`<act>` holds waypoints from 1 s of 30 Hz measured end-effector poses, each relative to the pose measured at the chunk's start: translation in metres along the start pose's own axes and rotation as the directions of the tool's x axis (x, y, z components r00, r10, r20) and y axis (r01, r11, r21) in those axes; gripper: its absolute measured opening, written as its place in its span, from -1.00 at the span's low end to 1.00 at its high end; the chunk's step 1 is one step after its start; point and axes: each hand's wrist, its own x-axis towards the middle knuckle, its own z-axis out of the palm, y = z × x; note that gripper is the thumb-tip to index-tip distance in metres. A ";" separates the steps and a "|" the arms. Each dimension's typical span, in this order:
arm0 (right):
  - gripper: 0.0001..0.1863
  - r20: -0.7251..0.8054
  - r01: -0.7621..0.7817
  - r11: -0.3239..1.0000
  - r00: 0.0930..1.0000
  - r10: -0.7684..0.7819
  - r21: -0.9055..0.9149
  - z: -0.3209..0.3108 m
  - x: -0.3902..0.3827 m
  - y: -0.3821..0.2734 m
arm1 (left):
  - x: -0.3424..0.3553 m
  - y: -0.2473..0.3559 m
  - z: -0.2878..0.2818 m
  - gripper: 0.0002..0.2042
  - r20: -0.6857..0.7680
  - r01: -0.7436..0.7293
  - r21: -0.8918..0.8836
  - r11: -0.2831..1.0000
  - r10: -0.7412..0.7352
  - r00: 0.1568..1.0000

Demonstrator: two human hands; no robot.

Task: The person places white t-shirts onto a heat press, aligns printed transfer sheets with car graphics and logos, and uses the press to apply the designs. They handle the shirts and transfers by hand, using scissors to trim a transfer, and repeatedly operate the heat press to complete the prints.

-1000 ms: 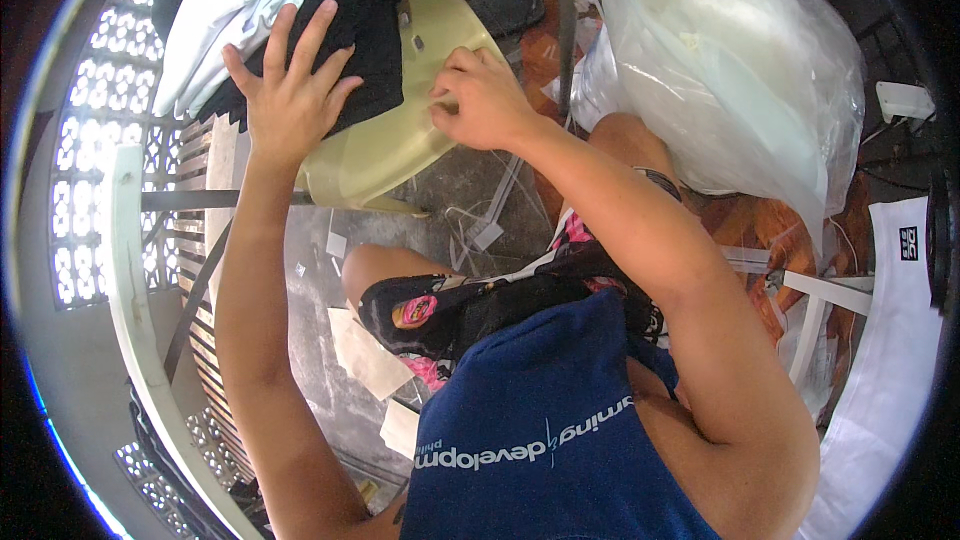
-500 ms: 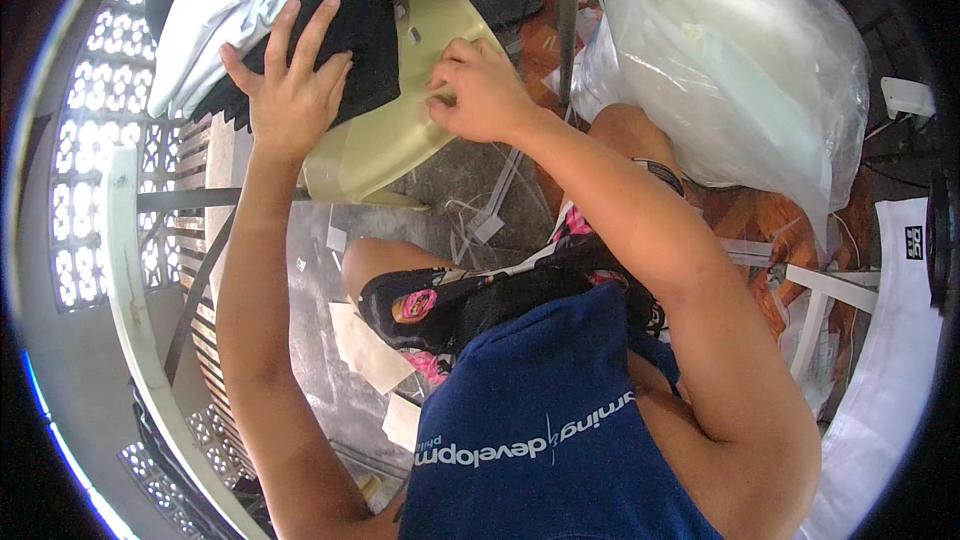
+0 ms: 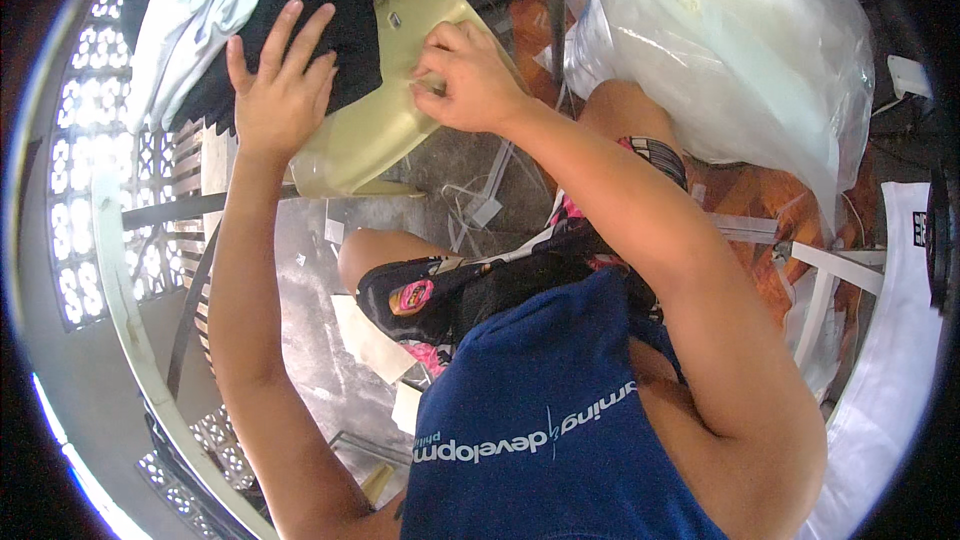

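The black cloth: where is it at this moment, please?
In the head view, the black cloth is at the upper left, on the yellow plastic surface, beneath the left hand's spread fingers and just right of the whitish cloth.

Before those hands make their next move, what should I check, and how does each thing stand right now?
1. Left hand on the black cloth, fingers spread: ok.
2. Black cloth lying on the yellowish plastic surface: ok.
3. Right hand clear of the black cloth: ok.
4. Right hand's curled fingers empty: cannot tell.
5. Pale cloth smooth: not ok, it is creased.
6. Floor free of loose pieces: not ok, flat beige pieces lie there.
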 end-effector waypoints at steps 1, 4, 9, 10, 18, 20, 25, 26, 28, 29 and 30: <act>-0.77 -0.017 0.005 1.000 1.000 -0.005 0.008 0.001 -0.001 0.001 | -0.001 -0.002 0.002 -0.92 -0.011 -0.002 -0.004 1.000 0.002 1.000; -0.78 -0.061 0.028 1.000 0.998 -0.028 0.002 0.004 -0.003 0.003 | -0.002 -0.007 0.007 -0.94 -0.031 -0.004 -0.055 0.998 0.002 1.000; -0.77 -0.092 0.054 0.999 0.994 -0.055 -0.005 0.006 -0.003 0.005 | 0.000 0.003 0.005 -0.88 -0.016 -0.031 -0.011 0.999 0.031 0.999; -0.77 -0.097 0.058 0.998 0.994 -0.058 -0.005 0.006 -0.003 0.005 | 0.001 0.006 0.004 -0.90 0.020 -0.038 0.082 0.996 0.036 0.999; -0.79 -0.122 0.068 0.998 0.990 -0.069 -0.014 0.010 -0.004 0.006 | 0.001 0.008 0.011 -0.92 -0.008 0.076 -0.047 0.996 -0.077 0.997; -0.80 -0.120 0.051 0.999 0.991 -0.051 -0.004 0.011 -0.003 0.007 | 0.000 0.006 0.015 -0.92 -0.079 0.043 0.039 0.998 -0.040 0.996; -0.78 -0.133 0.088 0.995 0.987 -0.093 -0.044 0.012 -0.005 0.008 | -0.004 0.011 0.014 -0.87 0.183 -0.033 0.122 0.992 0.011 0.983; -0.78 -0.143 0.084 0.995 0.986 -0.091 -0.050 0.012 -0.006 0.008 | -0.005 0.012 0.012 -0.88 0.149 -0.017 0.053 0.998 0.009 0.989; -0.80 -0.154 0.072 0.996 0.985 -0.080 -0.052 0.014 -0.006 0.007 | -0.006 0.012 0.010 -0.89 0.139 0.040 -0.088 0.995 -0.028 0.990; -0.80 -0.149 0.070 0.996 0.986 -0.077 -0.051 0.015 -0.006 0.007 | -0.006 0.011 0.010 -0.89 0.132 0.025 -0.049 0.999 -0.018 0.991; -0.79 -0.158 0.070 0.996 0.984 -0.078 -0.056 0.015 -0.006 0.007 | -0.006 0.009 0.011 -0.88 0.141 0.021 -0.009 1.000 -0.019 0.990</act>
